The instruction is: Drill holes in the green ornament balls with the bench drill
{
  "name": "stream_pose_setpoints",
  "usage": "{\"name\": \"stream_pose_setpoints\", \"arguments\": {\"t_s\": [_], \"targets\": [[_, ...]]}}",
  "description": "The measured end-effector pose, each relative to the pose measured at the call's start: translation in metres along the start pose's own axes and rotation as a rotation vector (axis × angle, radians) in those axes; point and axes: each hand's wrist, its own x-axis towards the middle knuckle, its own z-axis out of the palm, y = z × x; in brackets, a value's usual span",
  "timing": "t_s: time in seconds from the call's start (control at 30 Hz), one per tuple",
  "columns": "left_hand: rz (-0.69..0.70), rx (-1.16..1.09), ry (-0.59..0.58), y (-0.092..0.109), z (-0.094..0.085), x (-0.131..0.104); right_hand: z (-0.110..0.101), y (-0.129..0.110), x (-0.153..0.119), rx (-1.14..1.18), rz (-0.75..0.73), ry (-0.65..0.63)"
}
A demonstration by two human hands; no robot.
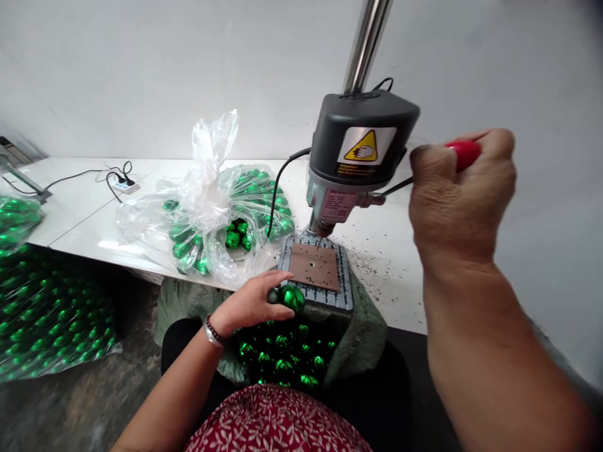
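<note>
Between the thumb and fingers of my left hand is a shiny green bauble, held at the front edge of the drill press base. My right hand is wrapped round the red-knobbed feed lever of the drill press. Below the drill head, a brown board with a small hole in it lies on the slotted base. Under my left hand, many green baubles fill an open green woven sack at my lap.
A clear plastic bag of green baubles stands on the white table, left of the drill press. Larger bagged baubles sit at the far left. Dark shavings litter the tabletop. A power strip with cables lies farther back.
</note>
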Motion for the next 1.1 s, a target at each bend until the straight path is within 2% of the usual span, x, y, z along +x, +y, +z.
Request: {"name": "stream_pose_setpoints", "arguments": {"t_s": [0.03, 0.1, 0.2, 0.23, 0.3, 0.37, 0.47, 0.57, 0.7, 0.77, 0.87, 0.9, 0.97, 1.1], "targets": [[-0.002, 0.006, 0.009, 0.000, -0.008, -0.005, 0.000, 0.001, 0.000, 0.010, -0.007, 0.011], [-0.048, 0.052, 0.123, -0.004, -0.024, -0.006, 0.001, 0.004, 0.001, 0.038, -0.028, 0.032], [-0.187, 0.252, 0.396, -0.018, -0.047, 0.018, 0.002, 0.005, 0.002, 0.057, -0.012, 0.031], [-0.237, 0.345, 0.451, -0.024, -0.053, 0.030, 0.002, 0.004, 0.002, 0.055, 0.001, 0.026], [-0.328, 0.512, 0.422, -0.036, -0.062, 0.056, 0.001, 0.004, 0.001, 0.042, 0.016, 0.024], [-0.382, 0.609, 0.304, -0.046, -0.066, 0.079, 0.000, 0.004, 0.000, 0.028, 0.009, 0.027], [-0.407, 0.616, 0.143, -0.055, -0.063, 0.101, -0.002, 0.007, -0.003, 0.032, -0.049, 0.025], [-0.398, 0.568, 0.089, -0.059, -0.058, 0.107, -0.003, 0.007, -0.006, 0.041, -0.064, 0.014], [-0.343, 0.499, 0.184, -0.058, -0.058, 0.093, -0.005, 0.003, -0.008, 0.002, -0.006, -0.003], [-0.339, 0.307, 0.318, -0.054, -0.060, 0.079, -0.005, 0.001, -0.008, -0.005, 0.006, -0.005], [-0.340, -0.374, 0.470, -0.047, -0.062, 0.051, -0.004, 0.001, -0.009, 0.013, -0.006, 0.005], [-0.320, -0.606, 0.463, -0.044, -0.062, 0.042, -0.004, 0.002, -0.009, 0.020, -0.011, 0.010], [-0.243, -0.905, 0.373, -0.038, -0.059, 0.027, -0.003, 0.005, -0.008, 0.035, -0.021, 0.018], [-0.125, -1.139, 0.194, -0.026, -0.044, 0.014, -0.001, 0.013, -0.009, 0.075, -0.104, 0.032]]}}
